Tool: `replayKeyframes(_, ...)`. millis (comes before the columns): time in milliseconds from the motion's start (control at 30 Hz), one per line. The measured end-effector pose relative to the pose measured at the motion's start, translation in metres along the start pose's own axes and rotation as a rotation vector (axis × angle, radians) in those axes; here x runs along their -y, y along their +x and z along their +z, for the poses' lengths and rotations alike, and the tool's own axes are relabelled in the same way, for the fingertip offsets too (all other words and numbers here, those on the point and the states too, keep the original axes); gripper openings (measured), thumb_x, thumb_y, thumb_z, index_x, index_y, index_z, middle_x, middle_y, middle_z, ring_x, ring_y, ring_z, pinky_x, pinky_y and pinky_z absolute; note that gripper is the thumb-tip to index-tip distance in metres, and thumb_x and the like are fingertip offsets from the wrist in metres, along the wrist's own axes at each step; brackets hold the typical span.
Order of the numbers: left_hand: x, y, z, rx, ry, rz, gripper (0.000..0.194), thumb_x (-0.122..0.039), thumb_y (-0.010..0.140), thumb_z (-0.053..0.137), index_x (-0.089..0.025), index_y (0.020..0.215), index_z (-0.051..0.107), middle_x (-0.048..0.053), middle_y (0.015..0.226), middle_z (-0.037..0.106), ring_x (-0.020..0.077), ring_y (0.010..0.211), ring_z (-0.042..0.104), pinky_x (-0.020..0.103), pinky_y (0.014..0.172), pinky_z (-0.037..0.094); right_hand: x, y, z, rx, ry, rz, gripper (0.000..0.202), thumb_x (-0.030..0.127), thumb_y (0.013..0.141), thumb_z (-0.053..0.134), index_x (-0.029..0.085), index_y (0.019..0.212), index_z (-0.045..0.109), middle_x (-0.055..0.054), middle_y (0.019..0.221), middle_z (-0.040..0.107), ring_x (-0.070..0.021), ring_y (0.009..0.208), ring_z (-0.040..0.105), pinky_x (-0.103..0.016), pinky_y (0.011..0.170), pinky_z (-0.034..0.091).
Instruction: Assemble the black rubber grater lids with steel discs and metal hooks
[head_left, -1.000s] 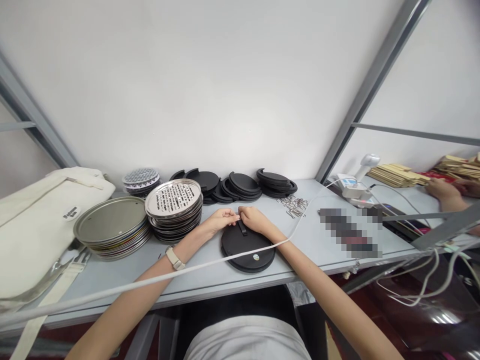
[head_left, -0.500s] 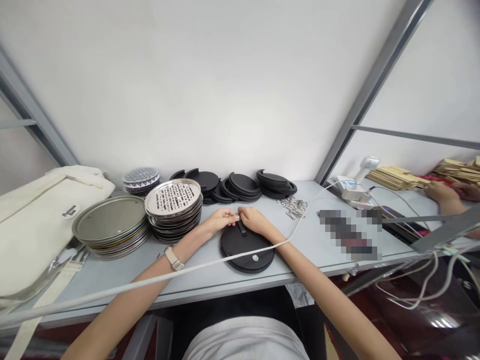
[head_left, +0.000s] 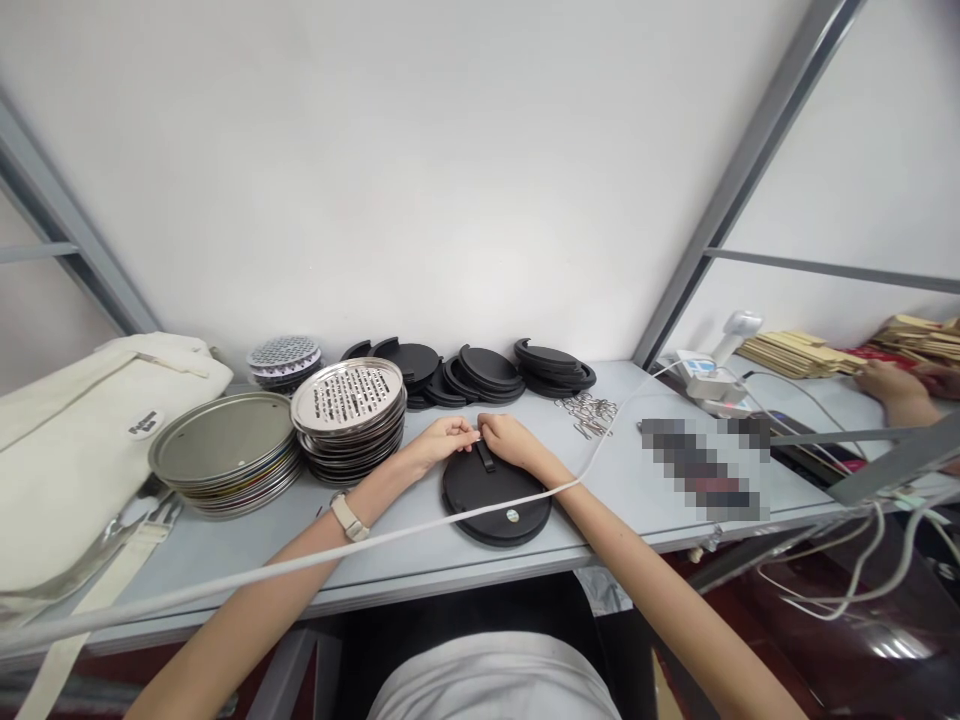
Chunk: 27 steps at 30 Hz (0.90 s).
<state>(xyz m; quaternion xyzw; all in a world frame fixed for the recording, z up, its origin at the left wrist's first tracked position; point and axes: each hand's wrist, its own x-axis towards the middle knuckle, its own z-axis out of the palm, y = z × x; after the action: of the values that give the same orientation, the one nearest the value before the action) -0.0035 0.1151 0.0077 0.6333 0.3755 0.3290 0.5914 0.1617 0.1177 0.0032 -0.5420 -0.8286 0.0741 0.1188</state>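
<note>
A round black disc (head_left: 474, 484) lies flat near the table's front edge, with a short black strip (head_left: 486, 458) at its far side and a small shiny round sticker (head_left: 513, 516) on it. My left hand (head_left: 448, 440) pinches at the disc's far rim, its fingertips meeting those of my right hand (head_left: 508, 437). Both hands are closed there. Whatever sits between the fingertips is too small and hidden to name. To the right of my hands lies a loose pile of small metal hooks (head_left: 589, 412).
Several black discs (head_left: 487, 368) are heaped along the wall. Stacks of round metal plates (head_left: 221, 435) and printed round plates (head_left: 346, 395) stand left, beside a cream bag (head_left: 82, 440). A white cable (head_left: 300, 565) crosses in front. Another person's hand (head_left: 889, 385) is far right.
The view has shifted very slightly. Both hands stay at the disc's far rim, with fingertips together; the disc has not visibly moved on the table.
</note>
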Motion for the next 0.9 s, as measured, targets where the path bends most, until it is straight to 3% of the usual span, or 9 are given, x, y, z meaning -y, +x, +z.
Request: replayKeyframes(900, -0.0037, -0.0021, 0.0009, 0.000, 0.109, -0.002, 0.028, -0.041, 0.068, 0.063, -0.015, 0.064, 0.052, -0.002, 0.059, 0.051, 0.0106, 0.057, 0.043, 0.025, 0.058, 0.028, 0.0031, -0.0009, -0.0037, 0.013, -0.021, -0.005, 0.031, 0.016, 0.091, 0.031, 0.013, 0.089, 0.062, -0.010, 0.085, 0.068, -0.0158, 0.075, 0.059, -0.022, 0.063, 0.032)
